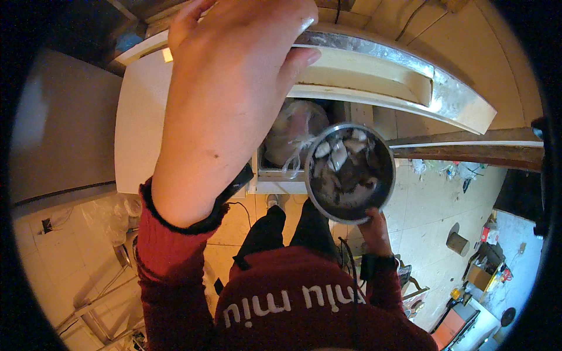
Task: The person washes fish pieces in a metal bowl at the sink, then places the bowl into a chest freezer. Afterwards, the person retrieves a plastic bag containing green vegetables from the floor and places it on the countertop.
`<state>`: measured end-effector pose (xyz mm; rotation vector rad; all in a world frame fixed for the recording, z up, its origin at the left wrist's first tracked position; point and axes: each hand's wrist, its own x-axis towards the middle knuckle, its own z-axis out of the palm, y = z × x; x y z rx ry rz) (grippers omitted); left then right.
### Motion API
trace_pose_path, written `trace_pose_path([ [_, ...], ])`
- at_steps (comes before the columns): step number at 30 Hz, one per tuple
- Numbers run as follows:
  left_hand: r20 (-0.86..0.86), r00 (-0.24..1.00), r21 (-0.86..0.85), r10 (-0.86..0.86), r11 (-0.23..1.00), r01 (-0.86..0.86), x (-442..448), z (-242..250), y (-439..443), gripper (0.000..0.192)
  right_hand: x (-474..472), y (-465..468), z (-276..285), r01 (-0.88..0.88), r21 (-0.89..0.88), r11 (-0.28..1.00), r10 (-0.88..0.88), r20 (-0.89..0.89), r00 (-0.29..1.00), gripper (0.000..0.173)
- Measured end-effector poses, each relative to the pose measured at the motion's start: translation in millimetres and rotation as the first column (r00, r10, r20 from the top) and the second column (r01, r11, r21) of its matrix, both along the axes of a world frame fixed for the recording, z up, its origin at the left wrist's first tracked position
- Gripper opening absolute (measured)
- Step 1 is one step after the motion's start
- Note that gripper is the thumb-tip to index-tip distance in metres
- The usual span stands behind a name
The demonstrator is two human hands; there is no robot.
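Observation:
My left hand reaches over the cream-coloured door or lid, its thumb at the panel's recessed edge. Most of its fingers are hidden or cut off by the top of the picture, so its grip cannot be told. My right hand holds a round metal bowl or pot by its near rim. Dark and pale pieces lie in it, seemingly in liquid. Behind the bowl, a knotted clear plastic bag with pinkish contents sits in an open compartment.
A large grey panel stands at the left. A wooden ledge runs off to the right. Plastic bags and a cylindrical object are on the tiled floor at the right. A metal frame stands at lower left.

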<state>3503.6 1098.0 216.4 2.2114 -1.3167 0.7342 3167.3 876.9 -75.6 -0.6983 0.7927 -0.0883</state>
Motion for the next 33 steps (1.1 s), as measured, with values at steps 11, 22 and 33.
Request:
trace_pose_path([
  [11,-0.127,0.978,-0.533,-0.168,0.842,0.075,-12.3,-9.9,15.9,0.01,-107.2,1.0,-40.7,-0.473,-0.781,0.408,0.148,-0.455,0.878,0.02],
  [22,-0.804,0.592,0.255,0.06,0.933,0.253,-59.8,-269.3,15.2,0.038,-115.4,-2.3,-23.2,-0.592,-0.763,0.259,0.15,-0.574,0.805,0.031],
  [33,-0.683,0.627,0.429,0.374,0.901,-0.069,-7.8,-422.6,-68.9,0.037,-83.3,2.8,24.5,-0.613,-0.642,0.461,0.162,-0.618,0.769,0.019],
])
